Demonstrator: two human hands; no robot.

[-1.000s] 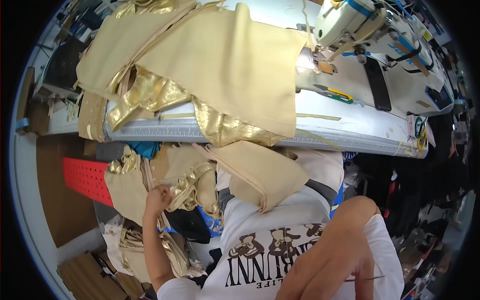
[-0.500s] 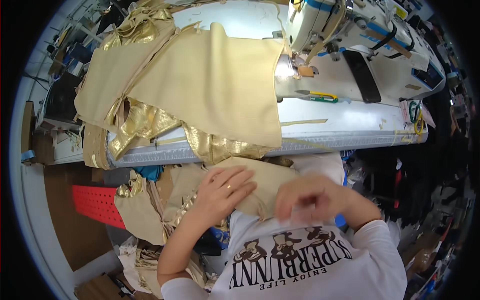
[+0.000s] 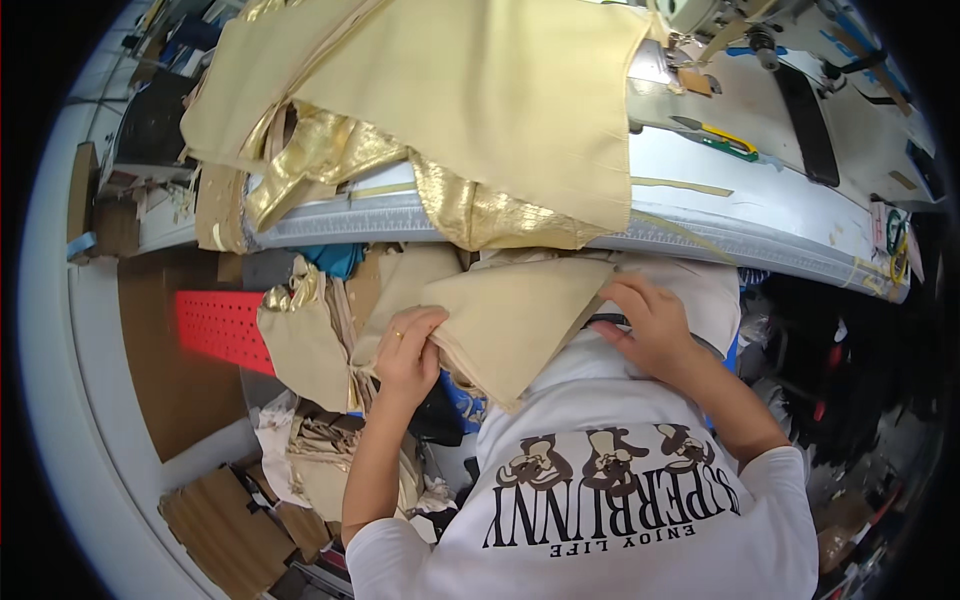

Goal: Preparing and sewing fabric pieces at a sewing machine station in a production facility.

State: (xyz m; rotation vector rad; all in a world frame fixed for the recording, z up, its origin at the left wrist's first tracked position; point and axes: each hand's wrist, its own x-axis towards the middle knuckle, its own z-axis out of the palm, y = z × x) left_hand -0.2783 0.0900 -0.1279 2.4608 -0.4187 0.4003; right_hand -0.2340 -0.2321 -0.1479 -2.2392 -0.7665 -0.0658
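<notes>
Across my lap lies a stack of beige fabric pieces (image 3: 525,315), its corner pointing down toward my shirt. My left hand (image 3: 408,355) pinches the left edge of the stack between thumb and fingers. At the upper right corner is my right hand (image 3: 645,320), its fingertips touching the fabric edge and its thumb spread apart below. A dark strap-like thing (image 3: 608,319) shows beside that thumb. Above my hands, a large beige fabric panel (image 3: 510,110) lies on the sewing table and hangs over its front edge. Gold metallic material (image 3: 480,205) sticks out beneath it.
A ruler strip (image 3: 380,222) runs along the table's front edge. A yellow-green cutter (image 3: 722,138) and a dark phone (image 3: 806,125) lie near the sewing machine (image 3: 690,12). Left of my lap are a red perforated panel (image 3: 225,325) and more beige pieces (image 3: 310,350).
The view has shifted, so the table sits higher. My left hand has gone from lying on the fabric to pinching its edge. My right hand has moved to the upper right corner.
</notes>
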